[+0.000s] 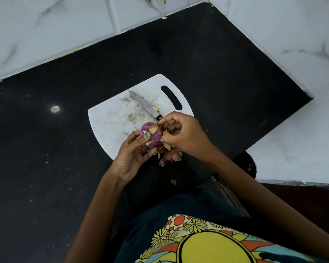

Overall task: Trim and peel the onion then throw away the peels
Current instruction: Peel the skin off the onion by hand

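A small purple onion (153, 134) with patches of dry brown skin still on it is held above the near edge of the white cutting board (110, 118). My left hand (135, 152) grips it from below and the left, thumb on its front. My right hand (182, 133) pinches a flap of dry skin at the onion's right side. Loose brown and pink peels (171, 154) lie in a heap under my hands at the board's near corner. A knife (143, 105) with a black handle lies on the board, blade pointing to the far left.
The board sits on a black countertop (46, 149), with white marble-tiled walls (51, 31) behind and to the right. One peel scrap (173, 181) lies on the counter near its front edge. A dark round object (247, 164) shows beyond the counter edge at right.
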A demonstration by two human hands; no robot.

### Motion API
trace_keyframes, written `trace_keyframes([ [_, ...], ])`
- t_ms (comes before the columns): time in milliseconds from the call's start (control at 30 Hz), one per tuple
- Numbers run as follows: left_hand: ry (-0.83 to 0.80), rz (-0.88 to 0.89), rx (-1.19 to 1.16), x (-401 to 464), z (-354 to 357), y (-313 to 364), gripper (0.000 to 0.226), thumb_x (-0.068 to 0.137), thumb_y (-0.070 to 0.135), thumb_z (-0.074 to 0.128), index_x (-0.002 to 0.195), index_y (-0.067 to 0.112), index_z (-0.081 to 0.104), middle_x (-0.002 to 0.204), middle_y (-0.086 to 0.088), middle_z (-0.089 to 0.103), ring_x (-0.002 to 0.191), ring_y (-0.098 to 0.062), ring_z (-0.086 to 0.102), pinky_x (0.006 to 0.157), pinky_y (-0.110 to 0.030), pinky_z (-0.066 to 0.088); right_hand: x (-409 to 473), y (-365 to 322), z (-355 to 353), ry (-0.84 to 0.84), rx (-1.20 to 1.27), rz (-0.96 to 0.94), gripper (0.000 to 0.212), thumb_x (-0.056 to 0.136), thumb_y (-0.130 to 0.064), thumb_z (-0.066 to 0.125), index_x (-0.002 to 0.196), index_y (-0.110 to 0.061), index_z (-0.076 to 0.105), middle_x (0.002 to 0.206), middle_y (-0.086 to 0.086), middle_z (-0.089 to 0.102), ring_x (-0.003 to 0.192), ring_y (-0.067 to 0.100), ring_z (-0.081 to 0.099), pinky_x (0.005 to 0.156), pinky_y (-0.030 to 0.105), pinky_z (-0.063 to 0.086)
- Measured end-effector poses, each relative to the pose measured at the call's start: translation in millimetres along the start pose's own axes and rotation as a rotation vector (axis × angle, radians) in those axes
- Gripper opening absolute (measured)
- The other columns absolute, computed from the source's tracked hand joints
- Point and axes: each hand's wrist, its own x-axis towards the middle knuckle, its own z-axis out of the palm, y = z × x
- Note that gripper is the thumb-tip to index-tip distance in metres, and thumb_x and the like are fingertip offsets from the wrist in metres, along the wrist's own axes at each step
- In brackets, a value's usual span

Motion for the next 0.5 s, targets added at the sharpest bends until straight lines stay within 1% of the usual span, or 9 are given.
trace_keyframes([
  [100, 0.002, 0.002, -0.034, -0.2, 0.8, 0.5, 0.075, 0.036, 0.033, 0.095, 0.099, 0.013, 0.059, 0.090, -0.004, 0.073, 0.077, -0.012, 0.070, 0.063, -0.022, 0.057, 0.9, 4.4, -1.9, 0.018, 0.070, 0.044, 0.018, 0.078, 0.000, 0.066, 0.091, -0.011, 0.068, 0.085, -0.001, 0.068, 0.075, 0.010, 0.066, 0.070, 0.025, 0.058],
  [167, 0.023, 0.007, -0.054, 0.2, 1.5, 1.3, 0.059, 0.052, 0.023, 0.091, 0.100, 0.011, 0.059, 0.089, -0.004, 0.073, 0.077, -0.012, 0.071, 0.063, -0.022, 0.058, -1.1, 4.5, -3.3, 0.017, 0.178, 0.103, 0.005, 0.084, -0.010, 0.067, 0.089, -0.009, 0.067, 0.086, 0.004, 0.070, 0.073, 0.018, 0.069, 0.069, 0.030, 0.059],
  [233, 0.040, 0.012, -0.061, -0.1, 3.8, 1.8, 0.036, 0.070, 0.013, 0.075, 0.102, 0.010, 0.058, 0.086, -0.003, 0.073, 0.074, -0.011, 0.070, 0.065, -0.021, 0.058, -4.0, 3.9, -4.0, 0.008, 0.180, 0.118, 0.018, 0.082, -0.024, 0.072, 0.088, -0.009, 0.066, 0.083, 0.005, 0.070, 0.072, 0.025, 0.070, 0.067, 0.032, 0.060],
  [300, 0.037, 0.018, -0.060, 0.8, 5.2, 1.2, 0.031, 0.073, 0.010, 0.063, 0.103, 0.009, 0.058, 0.085, -0.003, 0.073, 0.074, -0.012, 0.071, 0.067, -0.021, 0.058, -5.8, 3.4, -2.9, -0.005, 0.071, 0.102, 0.026, 0.074, -0.029, 0.079, 0.086, -0.010, 0.066, 0.081, 0.005, 0.071, 0.075, 0.028, 0.069, 0.067, 0.036, 0.059],
  [367, 0.038, 0.012, -0.058, 1.0, 6.0, 0.9, 0.031, 0.072, 0.011, 0.064, 0.102, 0.009, 0.058, 0.087, -0.004, 0.073, 0.074, -0.012, 0.071, 0.066, -0.021, 0.058, -5.1, 4.7, -2.3, -0.008, 0.034, 0.114, 0.020, 0.073, -0.021, 0.079, 0.084, -0.009, 0.067, 0.079, 0.006, 0.071, 0.075, 0.026, 0.069, 0.068, 0.041, 0.059],
  [400, 0.038, 0.007, -0.059, 1.2, 4.8, 0.8, 0.035, 0.069, 0.013, 0.069, 0.102, 0.010, 0.058, 0.090, -0.006, 0.072, 0.074, -0.013, 0.071, 0.066, -0.022, 0.059, -3.8, 5.7, -2.4, -0.006, 0.034, 0.113, 0.015, 0.074, -0.016, 0.078, 0.082, -0.009, 0.068, 0.078, 0.006, 0.071, 0.072, 0.022, 0.069, 0.071, 0.043, 0.059],
  [433, 0.029, 0.004, -0.061, 1.1, 3.4, 1.2, 0.044, 0.064, 0.016, 0.078, 0.102, 0.010, 0.059, 0.092, -0.007, 0.072, 0.076, -0.013, 0.071, 0.065, -0.022, 0.059, -2.9, 6.4, -2.9, -0.010, 0.035, 0.108, 0.011, 0.075, -0.012, 0.077, 0.081, -0.009, 0.068, 0.078, 0.005, 0.071, 0.071, 0.017, 0.068, 0.073, 0.043, 0.059],
  [467, 0.016, 0.002, -0.058, 1.3, 1.7, 2.4, 0.058, 0.054, 0.021, 0.087, 0.104, 0.010, 0.059, 0.094, -0.007, 0.072, 0.078, -0.014, 0.071, 0.065, -0.023, 0.059, -1.8, 7.3, -3.5, -0.019, 0.033, 0.101, 0.009, 0.075, -0.010, 0.076, 0.079, -0.010, 0.068, 0.077, 0.006, 0.071, 0.070, 0.014, 0.066, 0.075, 0.042, 0.059],
  [500, 0.001, -0.003, -0.049, 1.5, 0.1, 3.7, 0.072, 0.044, 0.025, 0.093, 0.106, 0.009, 0.059, 0.096, -0.007, 0.072, 0.081, -0.015, 0.071, 0.066, -0.024, 0.059, -1.2, 7.8, -4.6, -0.027, 0.038, 0.096, 0.008, 0.075, -0.009, 0.075, 0.078, -0.010, 0.068, 0.077, 0.007, 0.070, 0.070, 0.014, 0.065, 0.075, 0.042, 0.058],
])
